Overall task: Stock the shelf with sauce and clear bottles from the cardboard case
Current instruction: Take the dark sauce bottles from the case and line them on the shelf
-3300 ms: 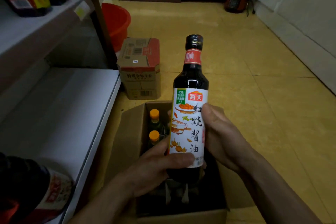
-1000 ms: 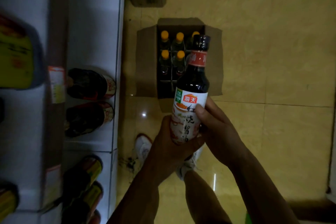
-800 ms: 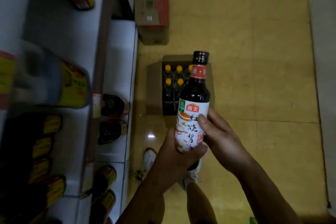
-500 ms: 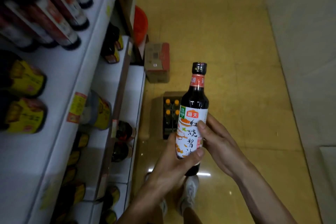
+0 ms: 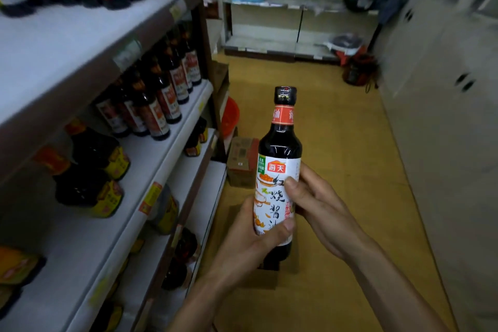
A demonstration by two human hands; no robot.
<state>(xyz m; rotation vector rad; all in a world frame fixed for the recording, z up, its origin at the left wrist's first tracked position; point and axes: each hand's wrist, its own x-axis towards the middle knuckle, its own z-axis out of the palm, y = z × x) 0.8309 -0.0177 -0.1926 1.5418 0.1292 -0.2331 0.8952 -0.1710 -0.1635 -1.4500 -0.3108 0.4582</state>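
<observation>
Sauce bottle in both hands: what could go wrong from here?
The sauce bottle is held at its label by the left hand and right hand; a slack grip could drop it on the tiled floor. Dark bottles stand close together on the shelf, so pushing it in may knock one.

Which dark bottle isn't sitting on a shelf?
The white-labelled sauce bottle, gripped by the left hand and right hand; the other bottles sit on the shelves.
</observation>
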